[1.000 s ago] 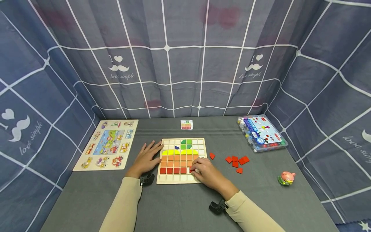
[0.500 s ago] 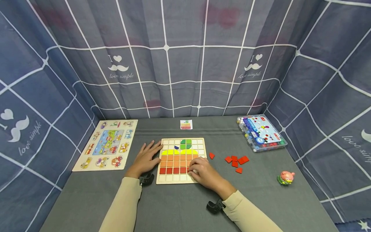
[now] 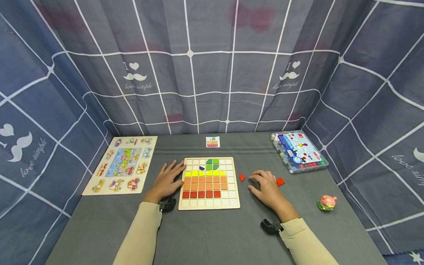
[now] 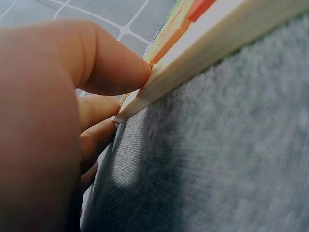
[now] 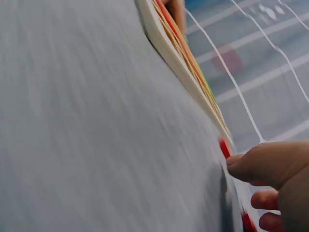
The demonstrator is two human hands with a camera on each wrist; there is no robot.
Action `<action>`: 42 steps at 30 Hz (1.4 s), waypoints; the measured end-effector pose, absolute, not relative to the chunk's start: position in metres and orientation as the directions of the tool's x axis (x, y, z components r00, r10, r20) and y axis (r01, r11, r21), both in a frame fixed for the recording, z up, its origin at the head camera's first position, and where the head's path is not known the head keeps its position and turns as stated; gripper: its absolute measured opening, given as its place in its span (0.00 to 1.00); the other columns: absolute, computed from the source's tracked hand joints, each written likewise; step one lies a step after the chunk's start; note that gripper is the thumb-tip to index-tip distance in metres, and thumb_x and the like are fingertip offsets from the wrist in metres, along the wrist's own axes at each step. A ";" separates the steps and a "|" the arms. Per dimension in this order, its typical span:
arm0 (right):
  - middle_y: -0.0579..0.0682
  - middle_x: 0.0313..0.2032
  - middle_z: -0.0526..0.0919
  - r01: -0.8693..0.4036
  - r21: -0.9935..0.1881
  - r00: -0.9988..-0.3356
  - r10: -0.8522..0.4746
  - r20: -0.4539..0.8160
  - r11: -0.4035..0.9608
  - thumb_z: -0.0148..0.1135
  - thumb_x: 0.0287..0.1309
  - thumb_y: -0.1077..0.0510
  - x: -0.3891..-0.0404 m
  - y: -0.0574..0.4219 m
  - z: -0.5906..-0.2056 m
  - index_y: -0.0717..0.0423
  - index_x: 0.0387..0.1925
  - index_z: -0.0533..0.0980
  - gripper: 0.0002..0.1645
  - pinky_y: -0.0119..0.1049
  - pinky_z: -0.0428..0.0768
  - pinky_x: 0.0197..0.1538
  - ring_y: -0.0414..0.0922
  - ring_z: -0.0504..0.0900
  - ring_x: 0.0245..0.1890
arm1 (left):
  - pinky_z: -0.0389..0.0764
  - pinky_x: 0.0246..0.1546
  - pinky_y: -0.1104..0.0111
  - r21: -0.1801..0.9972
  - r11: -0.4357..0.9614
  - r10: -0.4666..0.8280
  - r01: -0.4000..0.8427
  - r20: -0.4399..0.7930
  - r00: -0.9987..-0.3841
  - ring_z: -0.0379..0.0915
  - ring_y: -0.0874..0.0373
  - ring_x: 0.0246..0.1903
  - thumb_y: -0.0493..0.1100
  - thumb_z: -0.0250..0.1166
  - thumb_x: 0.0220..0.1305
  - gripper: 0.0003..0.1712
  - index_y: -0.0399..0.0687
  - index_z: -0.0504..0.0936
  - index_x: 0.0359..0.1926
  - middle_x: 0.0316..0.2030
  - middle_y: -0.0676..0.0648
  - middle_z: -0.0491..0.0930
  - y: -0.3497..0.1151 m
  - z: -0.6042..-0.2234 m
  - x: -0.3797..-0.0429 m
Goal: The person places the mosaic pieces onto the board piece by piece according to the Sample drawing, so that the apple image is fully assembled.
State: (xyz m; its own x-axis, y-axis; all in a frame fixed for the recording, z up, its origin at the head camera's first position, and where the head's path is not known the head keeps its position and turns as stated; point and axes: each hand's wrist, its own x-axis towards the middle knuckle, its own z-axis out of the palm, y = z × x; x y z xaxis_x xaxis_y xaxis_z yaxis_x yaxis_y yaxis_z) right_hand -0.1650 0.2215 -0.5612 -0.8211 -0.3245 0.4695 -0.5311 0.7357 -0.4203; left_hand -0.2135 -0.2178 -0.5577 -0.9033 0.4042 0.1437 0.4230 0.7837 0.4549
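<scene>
A square wooden grid board [image 3: 233, 202] lies flat in front of me, bearing a row of red squares [image 3: 201, 194], two orange rows [image 3: 205, 183], a yellow row [image 3: 205, 173], green pieces [image 3: 212, 164] and a small blue piece [image 3: 201, 168]. My left hand [image 3: 166, 183] rests at its left edge with fingers extended; in the left wrist view the thumb touches the wooden rim [image 4: 159, 82]. To the right of the board, my right hand [image 3: 268, 188] hovers low over the loose red pieces, fingers loosely bent, hiding several. One red piece [image 3: 280, 182] shows past its fingers, another [image 3: 242, 177] left of them.
A small pattern card [image 3: 212, 142] lies behind the board. At the left is a picture puzzle board [image 3: 148, 165]. A clear case of colored balls [image 3: 299, 151] stands at the back right, with a pink pig figurine [image 3: 327, 203] nearer. Gridded curtains [image 3: 212, 84] surround the table.
My right hand has left the board and moved right to the loose red pieces. Where its fingers were, a red square now shows at the red row's right end. My left hand stays put.
</scene>
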 end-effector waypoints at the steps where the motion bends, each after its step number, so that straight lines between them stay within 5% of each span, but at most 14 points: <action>1: 0.55 0.52 0.83 -0.509 -0.422 -0.834 -0.308 0.458 0.750 0.83 0.53 0.60 -0.165 0.228 -0.561 0.58 0.48 0.87 0.19 0.56 0.71 0.47 0.59 0.76 0.51 | 0.35 0.78 0.43 0.454 0.786 0.401 0.420 0.142 -0.905 0.46 0.44 0.80 0.48 0.63 0.66 0.41 0.50 0.69 0.79 0.80 0.49 0.60 -0.218 -0.557 -0.213; 11: 0.53 0.48 0.85 -0.457 -0.424 -0.865 -0.281 0.415 0.782 0.80 0.56 0.62 -0.164 0.255 -0.560 0.59 0.49 0.87 0.18 0.52 0.69 0.44 0.56 0.79 0.48 | 0.35 0.78 0.42 0.450 0.782 0.407 0.430 0.153 -0.900 0.46 0.43 0.80 0.48 0.62 0.67 0.40 0.50 0.69 0.80 0.79 0.48 0.60 -0.219 -0.557 -0.214; 21: 0.51 0.43 0.87 -0.546 -0.408 -0.792 -0.290 0.538 0.732 0.79 0.53 0.70 -0.161 0.246 -0.561 0.59 0.43 0.88 0.14 0.50 0.68 0.41 0.54 0.80 0.44 | 0.35 0.78 0.43 0.451 0.784 0.404 0.427 0.152 -0.902 0.46 0.44 0.80 0.48 0.62 0.66 0.41 0.50 0.69 0.80 0.79 0.49 0.60 -0.219 -0.558 -0.214; 30: 0.54 0.50 0.87 -0.668 -0.430 -0.728 -0.415 0.545 0.608 0.78 0.55 0.71 -0.156 0.204 -0.559 0.61 0.47 0.88 0.17 0.56 0.78 0.52 0.54 0.82 0.51 | 0.35 0.78 0.43 0.458 0.784 0.398 0.419 0.147 -0.906 0.45 0.44 0.80 0.48 0.63 0.66 0.41 0.50 0.69 0.80 0.80 0.50 0.59 -0.220 -0.557 -0.214; 42: 0.54 0.45 0.88 -0.817 -0.381 -0.574 -0.536 0.620 0.434 0.76 0.52 0.74 -0.149 0.145 -0.562 0.61 0.38 0.88 0.12 0.51 0.79 0.45 0.49 0.85 0.46 | 0.34 0.78 0.44 0.444 0.793 0.399 0.417 0.138 -0.907 0.45 0.44 0.80 0.48 0.63 0.66 0.41 0.50 0.68 0.80 0.80 0.49 0.59 -0.220 -0.559 -0.214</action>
State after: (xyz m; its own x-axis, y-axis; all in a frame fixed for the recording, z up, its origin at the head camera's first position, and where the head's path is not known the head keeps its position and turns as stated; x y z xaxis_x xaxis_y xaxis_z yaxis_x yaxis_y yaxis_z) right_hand -0.1489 0.1446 -0.5623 -0.5735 -0.5358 0.6196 -0.8166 0.4337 -0.3809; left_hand -0.2140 -0.2196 -0.5590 -0.9066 0.3989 0.1377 0.4165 0.7935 0.4437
